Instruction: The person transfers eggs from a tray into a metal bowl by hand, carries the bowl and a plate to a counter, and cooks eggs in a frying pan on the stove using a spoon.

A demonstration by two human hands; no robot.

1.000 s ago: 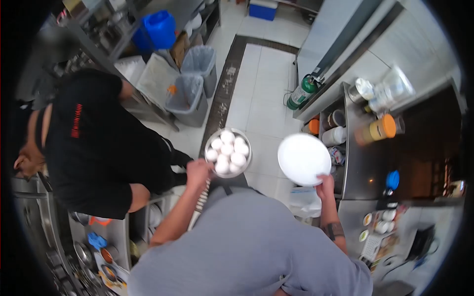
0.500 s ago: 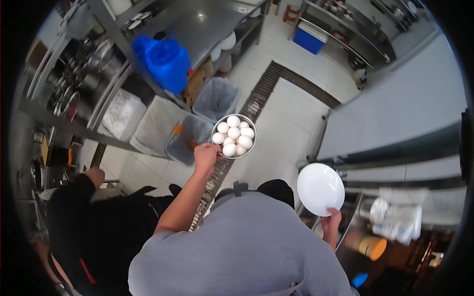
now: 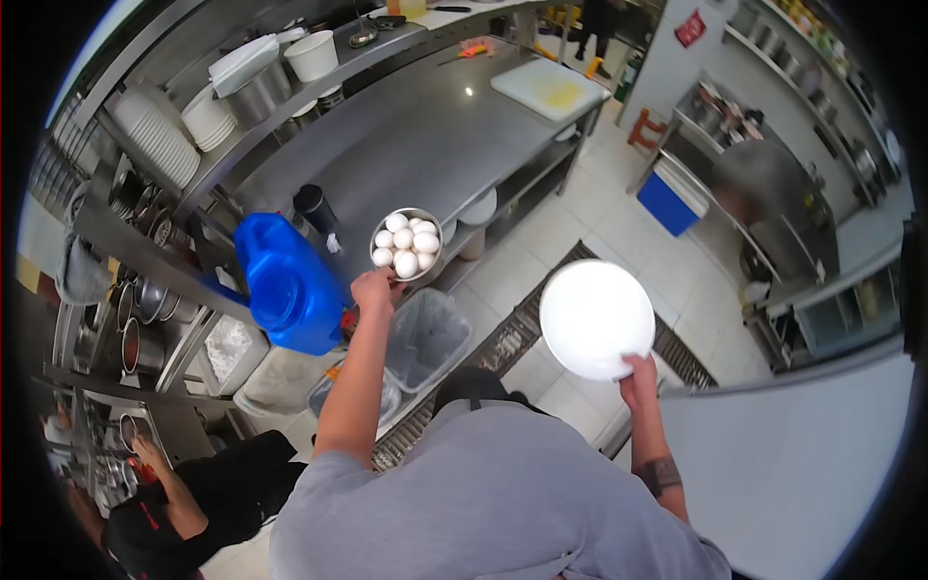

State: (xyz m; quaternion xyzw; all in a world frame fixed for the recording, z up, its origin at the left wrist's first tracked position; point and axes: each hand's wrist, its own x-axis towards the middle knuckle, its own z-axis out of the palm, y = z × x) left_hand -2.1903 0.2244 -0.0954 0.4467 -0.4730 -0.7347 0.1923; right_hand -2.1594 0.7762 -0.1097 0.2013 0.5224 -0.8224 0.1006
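My left hand grips the near rim of a round metal bowl. Several white eggs fill the bowl, which is held out by the front edge of a steel worktable. On the other side, a round white plate is in my right hand, with the fingers closed on its lower right edge. The plate hangs over the floor, its broad face toward me, and carries nothing.
A blue jug stands left of the bowl, beside a dark cup. Below is a lined plastic bin. On the table's far end lies a white cutting board. A co-worker in black is at lower left, another person at right.
I have moved forward and turned, so the worktable is now close in front. The bowl of eggs has come to the table's edge, and the plate has swung forward and up, still held.
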